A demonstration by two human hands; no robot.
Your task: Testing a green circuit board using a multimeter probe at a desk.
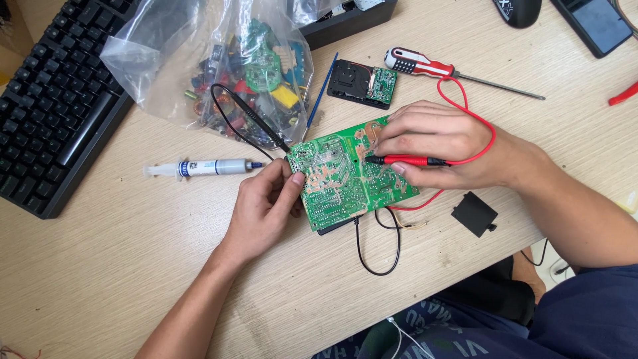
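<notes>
Right now the person is leaning over a green circuit board [345,176] that is lying flat on the desk [133,266], between the two hands. The right hand [438,143] is coming in from the right side, and its fingers [405,136] are pinching a red probe [405,160]. The probe is lying almost sideways, with its dark tip pointing left and touching the middle of the board. A red wire [475,110] is looping up and around the back of that hand.

The left hand [266,206] is coming up from below on the left. Its fingers [296,181] are closing on the board's left edge and on a black probe [262,126] there. That probe is slanting up and to the left, with its tip down at the board's top left corner.

So the board is sitting right between both hands, and both tips are touching it. A syringe [199,167] is lying just left of the left hand, and a bag of parts [226,60] is sitting behind the board.
</notes>
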